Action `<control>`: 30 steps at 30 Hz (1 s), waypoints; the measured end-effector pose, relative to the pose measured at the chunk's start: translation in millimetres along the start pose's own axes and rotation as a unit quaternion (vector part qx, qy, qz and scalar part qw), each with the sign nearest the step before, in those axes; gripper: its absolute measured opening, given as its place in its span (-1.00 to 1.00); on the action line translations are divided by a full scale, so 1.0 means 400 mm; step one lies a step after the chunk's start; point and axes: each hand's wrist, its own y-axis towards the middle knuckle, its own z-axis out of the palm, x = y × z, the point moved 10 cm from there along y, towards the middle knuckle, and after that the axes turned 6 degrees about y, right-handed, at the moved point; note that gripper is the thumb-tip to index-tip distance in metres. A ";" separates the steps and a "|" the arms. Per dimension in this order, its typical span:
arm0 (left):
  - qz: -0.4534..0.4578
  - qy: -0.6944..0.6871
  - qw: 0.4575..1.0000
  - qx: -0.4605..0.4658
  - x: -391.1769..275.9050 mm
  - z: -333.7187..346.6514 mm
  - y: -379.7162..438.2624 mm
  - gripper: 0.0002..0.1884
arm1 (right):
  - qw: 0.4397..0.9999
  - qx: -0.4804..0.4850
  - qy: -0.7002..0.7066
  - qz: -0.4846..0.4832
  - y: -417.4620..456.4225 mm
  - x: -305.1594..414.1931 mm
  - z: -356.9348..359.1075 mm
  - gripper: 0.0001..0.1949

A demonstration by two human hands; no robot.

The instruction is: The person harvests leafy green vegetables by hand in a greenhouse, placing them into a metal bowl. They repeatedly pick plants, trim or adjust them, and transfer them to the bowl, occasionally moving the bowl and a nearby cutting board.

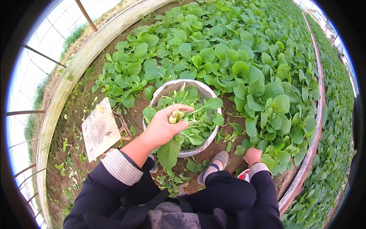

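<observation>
My left hand [168,123] is closed around a small bunch of leafy green plants [169,154], their pale root ends up between thumb and fingers and a broad leaf hanging below. It is over a round, pale-rimmed tub [210,143] that holds loose picked greens [194,133]. Lower right, my right hand [253,156] is low at the edge of the growing leafy greens [251,126], its fingers curled in by the leaves. Whether it grips a stem is hidden. A red and white object [243,175] lies partly under the right sleeve.
A small stool with a pale square top [100,130] stands tilted on the soil left of the tub. Picked leaves [173,183] lie near my shoes [220,161]. A curved pale border [61,83] runs along the left, another strip [317,123] along the right.
</observation>
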 end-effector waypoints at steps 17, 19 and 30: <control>0.115 -0.042 0.990 -0.065 -0.043 -0.118 -0.040 -0.51 | 0.604 -0.138 0.748 -0.238 -0.338 0.395 -0.907 -0.72; 0.196 -0.071 0.977 -0.033 -0.086 -0.102 -0.056 -0.40 | 0.512 -0.090 0.809 -0.273 -0.398 0.480 -0.931 -0.74; 0.044 0.096 0.994 -0.029 -0.014 -0.136 -0.045 -0.70 | 0.166 0.043 0.949 -0.264 -0.394 0.569 -1.015 -0.65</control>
